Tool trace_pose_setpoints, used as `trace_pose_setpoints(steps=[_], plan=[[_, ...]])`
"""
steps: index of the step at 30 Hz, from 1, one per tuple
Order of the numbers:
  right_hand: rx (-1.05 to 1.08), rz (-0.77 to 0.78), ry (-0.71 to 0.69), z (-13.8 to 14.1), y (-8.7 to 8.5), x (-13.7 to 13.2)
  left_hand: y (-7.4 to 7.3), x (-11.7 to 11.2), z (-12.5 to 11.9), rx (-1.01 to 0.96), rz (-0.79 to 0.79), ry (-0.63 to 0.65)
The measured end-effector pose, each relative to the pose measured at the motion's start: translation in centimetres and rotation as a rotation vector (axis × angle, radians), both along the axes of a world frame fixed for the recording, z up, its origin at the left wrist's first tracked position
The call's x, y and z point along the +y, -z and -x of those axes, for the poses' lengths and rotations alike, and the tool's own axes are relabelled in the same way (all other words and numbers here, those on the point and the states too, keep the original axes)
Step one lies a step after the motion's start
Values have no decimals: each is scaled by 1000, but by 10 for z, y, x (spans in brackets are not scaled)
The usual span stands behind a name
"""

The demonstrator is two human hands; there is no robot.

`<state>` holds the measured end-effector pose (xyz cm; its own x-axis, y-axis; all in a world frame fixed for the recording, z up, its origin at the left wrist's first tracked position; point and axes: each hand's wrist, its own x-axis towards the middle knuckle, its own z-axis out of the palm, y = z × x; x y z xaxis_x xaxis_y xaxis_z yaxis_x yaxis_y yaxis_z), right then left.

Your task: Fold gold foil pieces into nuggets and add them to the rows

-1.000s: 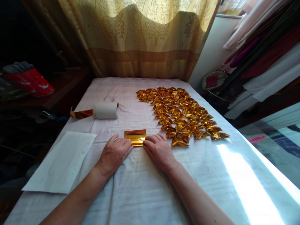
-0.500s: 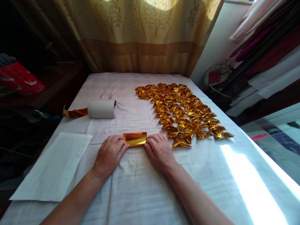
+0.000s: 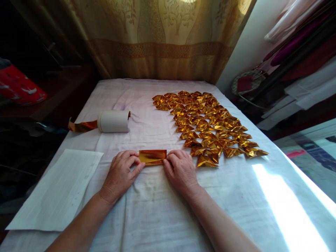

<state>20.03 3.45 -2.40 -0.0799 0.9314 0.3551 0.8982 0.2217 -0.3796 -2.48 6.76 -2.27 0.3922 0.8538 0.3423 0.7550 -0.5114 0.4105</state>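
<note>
Gold foil [image 3: 152, 156], a short strip folded flat, lay on the cloth-covered tabletop [image 3: 157, 213] close in front of the person, straight between the two hands. The left hand [image 3: 120, 173] pinched its left end with curled fingertips and thumb, and the right hand [image 3: 181, 171] gripped its right end the same way. Both palms rested low on the cloth. Held at both ends like that, the strip was stretched taut and pressed against the surface, so the thin, springy material could not curl up or slide.

A white sheet of paper [image 3: 57, 189] lay to the left near the edge, well apart from the hands and out of their way. Farther back on the left, a white roll [image 3: 113, 121] lay on its side with a tail of the same gold material [image 3: 81, 126] trailing from it toward the edge, within reach of the left arm.

To the right and beyond, many folded gold pieces [image 3: 207, 122] were set out in overlapping rows. The nearest of them was just beside the right hand, and the rows ran away toward the far end, so each shape sat uncrushed and easy to see.

A patterned curtain [image 3: 162, 38] hung behind the far edge, and a red bag [image 3: 21, 89] sat off in the dark at the left.
</note>
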Motion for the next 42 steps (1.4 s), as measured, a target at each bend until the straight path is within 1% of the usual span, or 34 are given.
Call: trace_pose_setpoints(steps=[4,14,22,28,32,35,38,42], plan=[[-4,8,17,1,1,0,2,3,2,-20,2,20],[24,6,29,1,0,-1,-1,4,-5,27,-5,-41],[6,14,49,2,1,0,-3,3,-7,57,-8,-48],[29,17,48,2,1,-1,-3,1,-10,80,-14,-60],[58,5,40,1,2,-1,-3,1,-9,79,-14,-54],[62,-13,-1,1,2,-1,-3,2,-8,78,-13,-44],[23,-37,-43,2,1,-2,-3,3,-8,80,-14,-50],[-39,-71,-28,3,0,-4,-7,-1,-9,134,-47,-78]])
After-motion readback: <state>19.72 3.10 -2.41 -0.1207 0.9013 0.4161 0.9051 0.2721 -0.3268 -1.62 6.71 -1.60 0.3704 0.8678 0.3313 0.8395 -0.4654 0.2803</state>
